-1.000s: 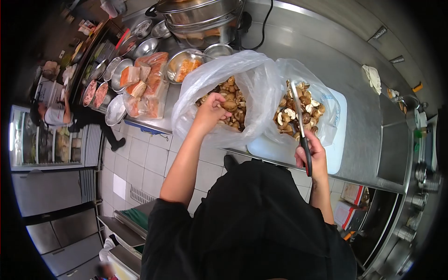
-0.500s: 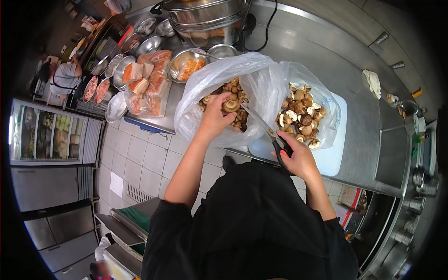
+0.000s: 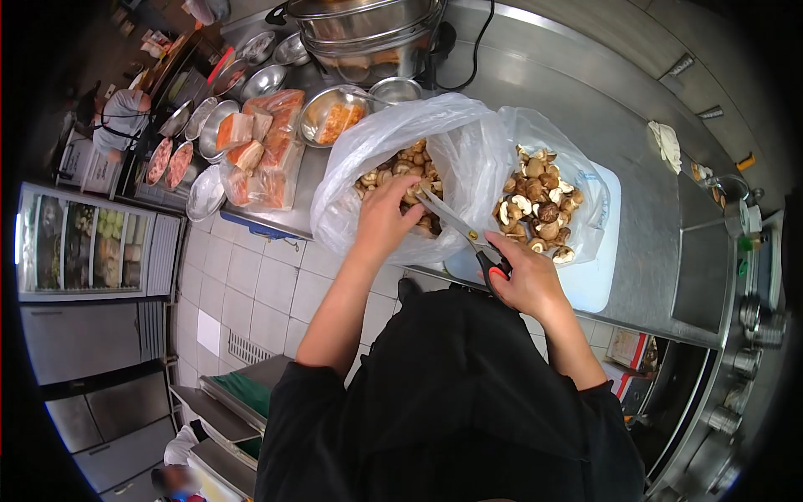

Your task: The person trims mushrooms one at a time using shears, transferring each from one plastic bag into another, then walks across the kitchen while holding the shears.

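My left hand [image 3: 386,219] reaches into the mouth of a large clear plastic bag [image 3: 473,138], fingers closed on a mushroom [image 3: 416,192]. My right hand [image 3: 529,274] grips a pair of scissors [image 3: 456,219] with black and red handles. The blades point left over the bag, their tips at the held mushroom. More brown mushrooms [image 3: 418,154] lie deeper in this bag, partly hidden by my hand. To the right, a second clear bag [image 3: 592,188] holds mushrooms [image 3: 544,197], some showing pale cut sides. It rests on a white cutting board [image 3: 604,284].
Packed orange-and-white slabs [image 3: 280,155] and several metal bowls [image 3: 322,109] stand to the left. A large steel pot [image 3: 368,42] is at the back, with a black cable [image 3: 478,58] beside it. A cloth [image 3: 666,147] lies right, near a sink [image 3: 701,276]. Another person [image 3: 121,121] is far left.
The scissors have swung closer to my left hand, their blades now at the mushroom it holds. My left fingers have turned, and the mushroom's underside no longer faces up as before.
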Demonstrator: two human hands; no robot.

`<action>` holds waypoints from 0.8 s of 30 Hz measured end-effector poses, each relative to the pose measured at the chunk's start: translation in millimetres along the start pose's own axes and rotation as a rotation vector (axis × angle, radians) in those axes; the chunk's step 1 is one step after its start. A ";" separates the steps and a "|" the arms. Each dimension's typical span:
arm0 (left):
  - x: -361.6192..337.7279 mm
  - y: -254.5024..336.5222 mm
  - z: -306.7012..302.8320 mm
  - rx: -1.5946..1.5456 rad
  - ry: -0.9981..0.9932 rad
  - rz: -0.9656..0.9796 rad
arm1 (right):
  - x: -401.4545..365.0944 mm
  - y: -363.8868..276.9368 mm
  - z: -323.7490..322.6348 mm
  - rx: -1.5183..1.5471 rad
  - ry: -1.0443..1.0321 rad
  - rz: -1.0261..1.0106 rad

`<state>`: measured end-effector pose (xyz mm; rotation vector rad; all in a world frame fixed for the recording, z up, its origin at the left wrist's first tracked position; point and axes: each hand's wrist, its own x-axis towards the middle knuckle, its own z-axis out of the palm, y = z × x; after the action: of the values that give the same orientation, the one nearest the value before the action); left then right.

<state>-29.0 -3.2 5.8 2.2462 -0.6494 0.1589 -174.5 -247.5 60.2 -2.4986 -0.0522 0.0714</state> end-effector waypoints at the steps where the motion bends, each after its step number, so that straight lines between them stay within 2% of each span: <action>1: -1.5 1.1 1.3 0.062 0.030 0.032 | 0.2 -0.2 0.3 -0.021 0.000 -0.011; 7: -9.0 13.8 8.6 0.040 0.073 -0.030 | 4.1 -9.8 4.4 -0.071 -0.031 -0.026; 10: -11.8 13.7 6.4 0.036 0.045 -0.055 | 4.6 -17.3 2.2 -0.168 -0.107 -0.037; 17: -12.7 4.5 4.6 0.006 0.001 -0.099 | 13.3 -10.8 18.4 -0.152 -0.171 -0.048; 19: -12.0 2.1 5.2 0.014 -0.009 -0.127 | 13.8 -6.1 24.2 -0.053 -0.096 -0.043; 23: -9.3 -4.5 4.0 -0.064 0.010 -0.179 | 13.7 8.7 30.0 0.181 -0.086 0.004; 24: -8.9 -7.6 2.4 -0.085 0.014 -0.161 | 14.2 5.9 24.1 0.315 -0.172 0.128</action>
<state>-33.2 2.9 -3.5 2.2022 -0.4569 0.0657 -161.8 -237.1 36.8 -2.1732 0.0454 0.3227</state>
